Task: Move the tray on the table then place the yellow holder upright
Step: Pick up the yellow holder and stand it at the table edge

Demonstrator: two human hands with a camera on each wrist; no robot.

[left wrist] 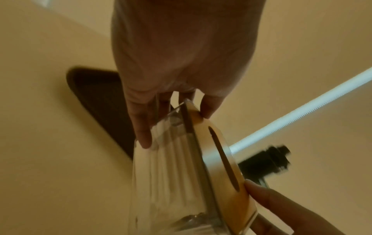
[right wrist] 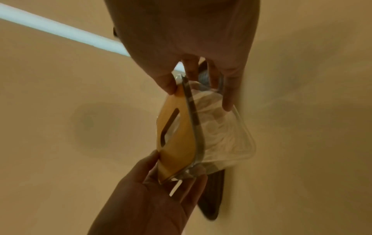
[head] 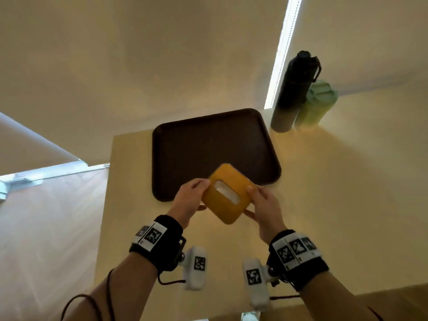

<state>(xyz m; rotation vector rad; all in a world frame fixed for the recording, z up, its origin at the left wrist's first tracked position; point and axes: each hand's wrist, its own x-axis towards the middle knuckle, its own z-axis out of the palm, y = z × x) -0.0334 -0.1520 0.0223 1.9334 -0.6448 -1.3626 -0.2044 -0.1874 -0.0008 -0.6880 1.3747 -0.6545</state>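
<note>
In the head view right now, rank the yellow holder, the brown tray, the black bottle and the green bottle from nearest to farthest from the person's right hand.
1. yellow holder: held by the right hand, with the left hand on its other side.
2. brown tray: just beyond, on the table.
3-4. black bottle and green bottle: far right corner, side by side; too close to call.

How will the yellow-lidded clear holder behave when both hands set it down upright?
The yellow-lidded clear ribbed holder looks rigid, probably hard plastic, so it should not flex under the left hand and right hand. Its smooth walls may slip. Its flat base likely stands steadily on the pale table.
</note>
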